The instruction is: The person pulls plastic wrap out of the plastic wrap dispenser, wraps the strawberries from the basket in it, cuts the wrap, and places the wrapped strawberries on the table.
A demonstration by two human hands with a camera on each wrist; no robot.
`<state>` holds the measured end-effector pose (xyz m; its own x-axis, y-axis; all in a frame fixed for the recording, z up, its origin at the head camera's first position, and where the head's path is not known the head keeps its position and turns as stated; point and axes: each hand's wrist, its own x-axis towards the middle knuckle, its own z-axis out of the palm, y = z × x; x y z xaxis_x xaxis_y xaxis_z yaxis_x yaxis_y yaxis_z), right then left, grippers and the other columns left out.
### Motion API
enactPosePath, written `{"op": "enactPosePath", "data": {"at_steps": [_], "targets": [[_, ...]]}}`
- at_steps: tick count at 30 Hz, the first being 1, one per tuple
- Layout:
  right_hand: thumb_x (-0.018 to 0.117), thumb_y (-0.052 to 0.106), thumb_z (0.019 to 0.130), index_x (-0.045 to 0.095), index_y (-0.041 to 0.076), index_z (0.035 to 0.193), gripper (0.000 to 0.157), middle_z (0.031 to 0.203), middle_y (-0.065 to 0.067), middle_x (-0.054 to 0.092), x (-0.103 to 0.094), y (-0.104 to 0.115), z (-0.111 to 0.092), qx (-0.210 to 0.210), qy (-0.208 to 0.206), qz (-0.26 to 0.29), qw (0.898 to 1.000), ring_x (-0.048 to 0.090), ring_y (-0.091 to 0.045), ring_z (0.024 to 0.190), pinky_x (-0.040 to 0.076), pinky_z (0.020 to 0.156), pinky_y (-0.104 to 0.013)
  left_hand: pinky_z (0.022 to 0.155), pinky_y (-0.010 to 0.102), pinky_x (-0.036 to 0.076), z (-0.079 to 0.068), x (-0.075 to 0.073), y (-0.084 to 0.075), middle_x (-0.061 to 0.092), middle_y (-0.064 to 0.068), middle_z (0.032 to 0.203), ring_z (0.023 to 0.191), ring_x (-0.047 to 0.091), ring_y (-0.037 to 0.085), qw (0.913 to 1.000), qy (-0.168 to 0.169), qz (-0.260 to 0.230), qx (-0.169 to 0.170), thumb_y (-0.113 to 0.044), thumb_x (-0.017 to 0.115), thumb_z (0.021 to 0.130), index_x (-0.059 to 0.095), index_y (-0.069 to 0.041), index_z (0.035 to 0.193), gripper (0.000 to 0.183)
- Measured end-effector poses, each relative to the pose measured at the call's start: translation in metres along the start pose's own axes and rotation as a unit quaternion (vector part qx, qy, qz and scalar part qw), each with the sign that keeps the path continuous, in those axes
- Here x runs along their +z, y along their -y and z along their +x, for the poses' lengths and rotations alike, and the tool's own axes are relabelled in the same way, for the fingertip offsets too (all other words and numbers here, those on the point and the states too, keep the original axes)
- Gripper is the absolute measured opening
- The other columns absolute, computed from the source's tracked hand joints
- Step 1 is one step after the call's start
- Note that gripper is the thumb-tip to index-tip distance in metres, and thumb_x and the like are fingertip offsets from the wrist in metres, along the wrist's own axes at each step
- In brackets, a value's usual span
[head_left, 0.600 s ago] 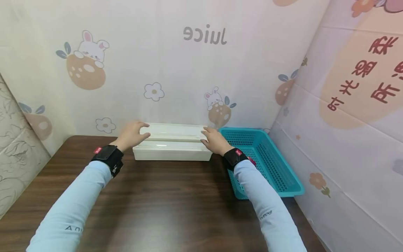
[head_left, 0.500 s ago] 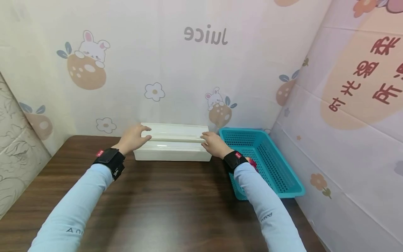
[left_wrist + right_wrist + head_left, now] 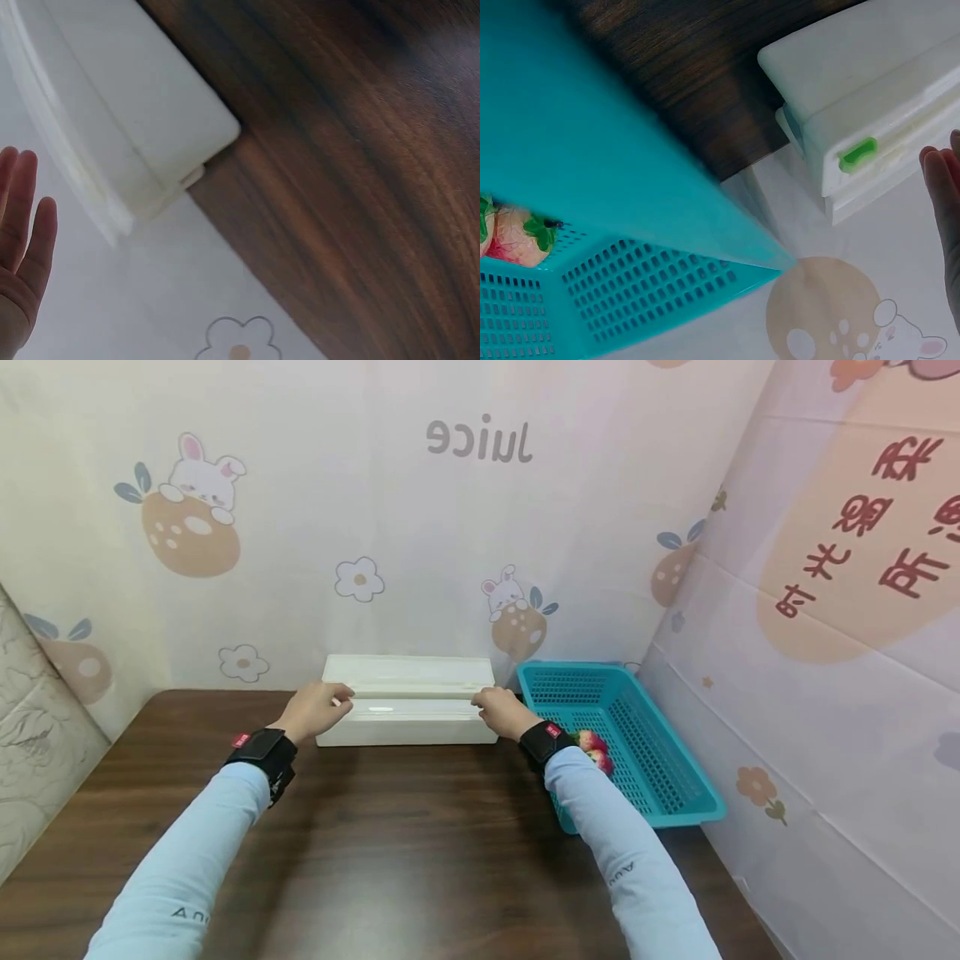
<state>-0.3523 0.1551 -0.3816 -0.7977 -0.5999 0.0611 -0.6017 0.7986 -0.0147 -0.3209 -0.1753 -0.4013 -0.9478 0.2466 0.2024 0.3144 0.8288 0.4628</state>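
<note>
A long white box (image 3: 408,727) with its lid (image 3: 408,670) raised stands at the back of the table. Its right end carries a green tab (image 3: 858,154). My left hand (image 3: 313,710) is at the box's left end, thumb and fingers near the front edge of the lid. In the left wrist view its visible fingers look straight. At the opposite end, my right hand (image 3: 506,712) has its fingertips close together over the opening. Only part of that hand shows in the right wrist view. Contact with the box is unclear for both hands.
A teal perforated basket (image 3: 660,752) stands right of the box, partly beneath the right forearm. Red-and-cream fruits (image 3: 592,743) with green leaves lie in it. A printed cloth wall (image 3: 360,510) rises directly behind the dark wooden table (image 3: 390,843).
Both hands have come lower and nearer, from the lid toward the box's front. Thumbs and fingers have drawn closer together. More of the fruits shows beside the right wrist.
</note>
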Motion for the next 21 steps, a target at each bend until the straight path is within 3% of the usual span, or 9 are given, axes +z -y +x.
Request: {"op": "enactPosePath", "data": {"at_steps": [7,14,21], "targets": [[0.057,0.001,0.087,0.064,0.002,0.111,0.025,0.109,-0.014,0.064,0.003,-0.004,0.009,0.012,-0.005,-0.017,1.0,0.059,-0.028,0.103,0.048,0.087,-0.039,0.068,0.04,0.05,0.003,0.004,0.006,0.067,0.017,0.1,0.087,0.063,0.029,0.9999,0.009,0.008,-0.007,-0.013,0.051,0.09,0.063,0.001,0.112,0.028],[0.059,0.002,0.086,0.064,0.001,0.109,0.024,0.106,-0.014,0.063,0.007,0.001,0.018,0.001,0.017,-0.04,0.999,0.059,-0.027,0.102,0.047,0.087,-0.037,0.086,0.051,0.044,0.009,0.008,0.009,0.06,0.023,0.114,0.106,0.054,0.038,0.9991,0.037,0.005,-0.018,-0.013,0.054,0.09,0.06,0.003,0.115,0.03],[0.057,0.0,0.086,0.064,0.003,0.088,0.008,0.09,-0.012,0.065,0.024,0.002,0.018,0.035,0.018,-0.049,0.998,0.061,-0.025,0.086,0.05,0.073,-0.036,0.089,0.052,0.043,0.01,0.019,0.013,0.059,0.025,0.115,0.108,0.054,0.04,0.9965,0.067,0.014,-0.049,-0.012,0.06,0.087,0.061,0.004,0.113,0.03]]}}
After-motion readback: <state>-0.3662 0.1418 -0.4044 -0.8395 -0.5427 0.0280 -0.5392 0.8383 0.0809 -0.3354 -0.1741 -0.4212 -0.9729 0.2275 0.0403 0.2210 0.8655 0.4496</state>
